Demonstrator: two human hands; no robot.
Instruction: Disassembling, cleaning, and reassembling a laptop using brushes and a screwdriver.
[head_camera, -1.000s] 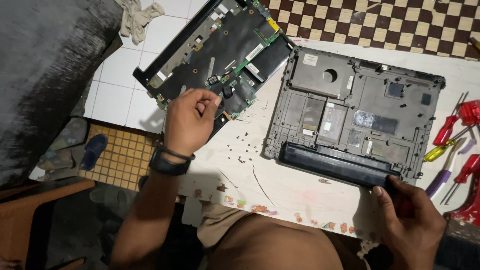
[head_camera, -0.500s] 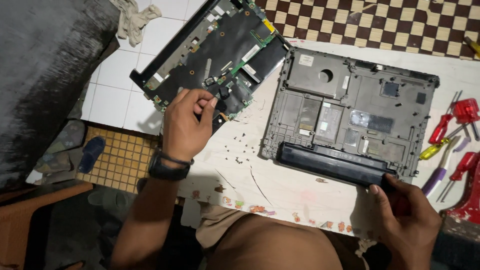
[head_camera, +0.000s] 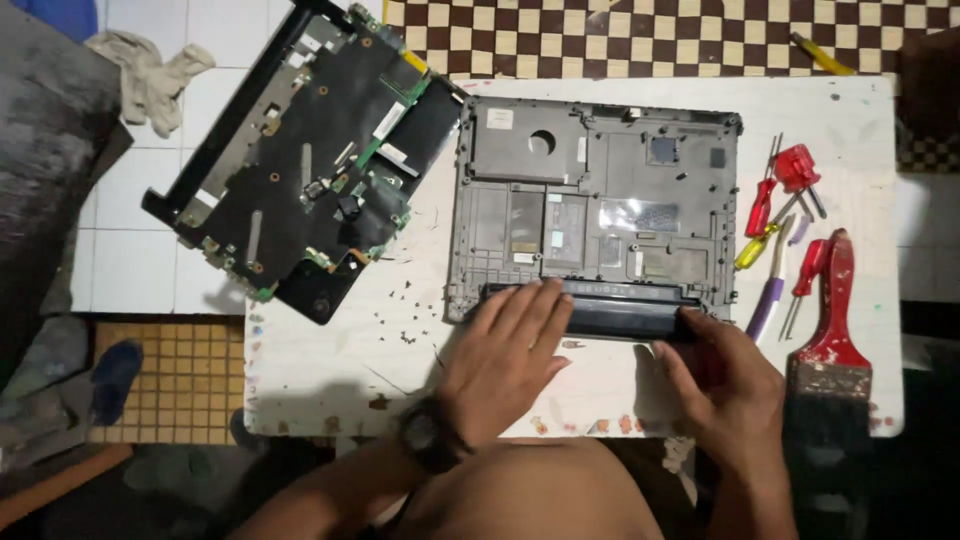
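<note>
A: I see my left hand (head_camera: 510, 350) flat, fingers spread, on the long black battery (head_camera: 620, 310) at lower centre; right hand (head_camera: 725, 385) clamped on its right end

B: Labels?

A: Small white sticker, upper left of the grey laptop base (head_camera: 600, 200); white and yellow tags on the circuit board (head_camera: 310, 170), upper left
</note>
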